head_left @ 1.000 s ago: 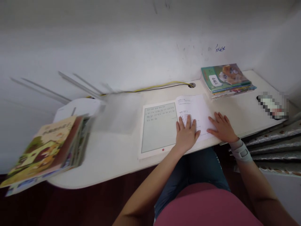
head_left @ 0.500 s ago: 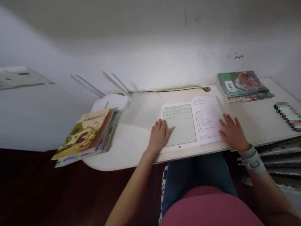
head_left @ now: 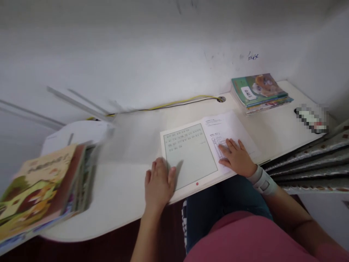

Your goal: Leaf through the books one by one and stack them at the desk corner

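An open booklet lies flat on the white desk (head_left: 122, 196). Its left page (head_left: 191, 156) has a grey-green panel with rows of small print and a red dot at the bottom. White paper with printed lines makes up the right page (head_left: 223, 123). At the left page's lower left edge rests my left hand (head_left: 158, 182), fingers stretched, thumb over the margin. My right hand (head_left: 237, 156), with a grey band on the wrist, lies spread on the right page and covers part of its print. Neither hand grips anything.
A stack of picture books (head_left: 40, 189) stands at the desk's left end, beside white paper (head_left: 79, 131). Another book stack (head_left: 259, 91) sits at the back right, near a phone (head_left: 311, 118). Yellow and black cables (head_left: 180, 102) run along the wall to a hole.
My right hand has moved left from the page's outer edge onto its print. The camera view has shifted, making the left book stack appear larger and farther left. My left hand stays by the left edge.
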Action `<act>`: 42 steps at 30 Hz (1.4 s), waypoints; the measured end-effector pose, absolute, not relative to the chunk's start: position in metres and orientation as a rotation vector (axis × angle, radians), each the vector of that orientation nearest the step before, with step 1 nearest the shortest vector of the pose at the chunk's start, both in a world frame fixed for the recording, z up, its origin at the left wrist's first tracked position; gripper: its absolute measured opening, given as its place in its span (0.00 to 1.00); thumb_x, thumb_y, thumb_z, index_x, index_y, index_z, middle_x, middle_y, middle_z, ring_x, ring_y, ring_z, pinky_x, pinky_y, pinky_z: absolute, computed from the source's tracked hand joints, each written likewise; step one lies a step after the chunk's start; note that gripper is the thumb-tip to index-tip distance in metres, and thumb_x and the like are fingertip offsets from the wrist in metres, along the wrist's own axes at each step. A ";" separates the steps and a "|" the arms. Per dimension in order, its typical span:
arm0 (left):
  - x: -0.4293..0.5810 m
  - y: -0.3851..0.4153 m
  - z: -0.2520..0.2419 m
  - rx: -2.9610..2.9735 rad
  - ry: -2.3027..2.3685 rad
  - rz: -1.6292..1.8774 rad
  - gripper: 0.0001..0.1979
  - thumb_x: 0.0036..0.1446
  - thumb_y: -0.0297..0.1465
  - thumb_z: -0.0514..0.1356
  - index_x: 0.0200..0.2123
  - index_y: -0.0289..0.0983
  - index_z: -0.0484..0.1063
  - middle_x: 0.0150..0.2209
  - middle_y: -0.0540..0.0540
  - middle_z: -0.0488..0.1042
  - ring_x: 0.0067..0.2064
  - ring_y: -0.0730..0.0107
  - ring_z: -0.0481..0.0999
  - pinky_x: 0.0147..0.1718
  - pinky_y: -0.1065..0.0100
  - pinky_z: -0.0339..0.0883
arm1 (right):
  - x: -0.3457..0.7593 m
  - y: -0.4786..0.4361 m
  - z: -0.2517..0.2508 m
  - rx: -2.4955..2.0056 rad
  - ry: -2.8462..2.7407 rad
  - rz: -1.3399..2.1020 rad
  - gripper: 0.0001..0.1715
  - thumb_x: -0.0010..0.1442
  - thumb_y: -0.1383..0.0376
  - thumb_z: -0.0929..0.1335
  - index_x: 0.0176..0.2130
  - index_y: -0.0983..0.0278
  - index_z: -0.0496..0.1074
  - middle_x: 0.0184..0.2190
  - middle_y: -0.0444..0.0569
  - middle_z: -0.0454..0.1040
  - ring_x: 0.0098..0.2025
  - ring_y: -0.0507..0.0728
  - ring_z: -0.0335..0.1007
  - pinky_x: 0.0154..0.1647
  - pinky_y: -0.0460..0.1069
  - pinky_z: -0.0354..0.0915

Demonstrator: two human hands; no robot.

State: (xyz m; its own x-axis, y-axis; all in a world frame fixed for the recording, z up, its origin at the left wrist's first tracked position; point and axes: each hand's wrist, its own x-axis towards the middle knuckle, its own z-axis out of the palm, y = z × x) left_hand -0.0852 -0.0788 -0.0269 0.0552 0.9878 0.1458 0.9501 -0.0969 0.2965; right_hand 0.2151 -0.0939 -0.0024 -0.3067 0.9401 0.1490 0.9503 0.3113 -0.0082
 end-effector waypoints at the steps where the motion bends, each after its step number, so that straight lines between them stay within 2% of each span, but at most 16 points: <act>1: -0.084 -0.079 -0.026 2.179 2.029 0.477 0.35 0.65 0.44 0.38 0.65 0.23 0.49 0.63 0.25 0.58 0.67 0.46 0.52 0.61 0.43 0.49 | 0.215 -0.094 -0.002 -1.775 -2.442 -0.127 0.35 0.65 0.48 0.58 0.63 0.63 0.60 0.64 0.66 0.58 0.65 0.68 0.54 0.63 0.65 0.49; 10: -0.085 -0.078 -0.028 2.174 2.039 0.495 0.33 0.65 0.44 0.38 0.63 0.28 0.58 0.64 0.30 0.57 0.67 0.47 0.52 0.62 0.43 0.48 | 0.222 -0.094 -0.003 -1.778 -2.442 -0.124 0.34 0.66 0.48 0.57 0.64 0.62 0.59 0.64 0.65 0.57 0.66 0.67 0.53 0.63 0.66 0.47; 15: -0.083 -0.078 -0.025 2.156 2.057 0.418 0.35 0.65 0.44 0.36 0.62 0.24 0.59 0.64 0.28 0.57 0.67 0.47 0.52 0.62 0.44 0.47 | 0.223 -0.093 -0.004 -1.770 -2.451 -0.107 0.34 0.66 0.48 0.56 0.63 0.62 0.59 0.64 0.64 0.57 0.65 0.67 0.53 0.62 0.70 0.46; 26: -0.078 -0.079 -0.018 2.148 2.075 0.409 0.36 0.65 0.45 0.34 0.62 0.24 0.59 0.65 0.29 0.57 0.67 0.48 0.52 0.63 0.45 0.47 | 0.235 -0.096 -0.003 -1.768 -2.486 -0.114 0.34 0.66 0.49 0.56 0.64 0.62 0.58 0.65 0.64 0.56 0.66 0.66 0.52 0.63 0.70 0.46; 42: -0.077 -0.077 -0.021 2.135 2.126 0.410 0.27 0.65 0.37 0.41 0.61 0.30 0.62 0.64 0.33 0.58 0.67 0.53 0.55 0.62 0.46 0.49 | 0.243 -0.100 -0.003 -1.769 -2.450 -0.132 0.33 0.66 0.49 0.57 0.63 0.64 0.59 0.64 0.66 0.57 0.65 0.67 0.54 0.62 0.71 0.47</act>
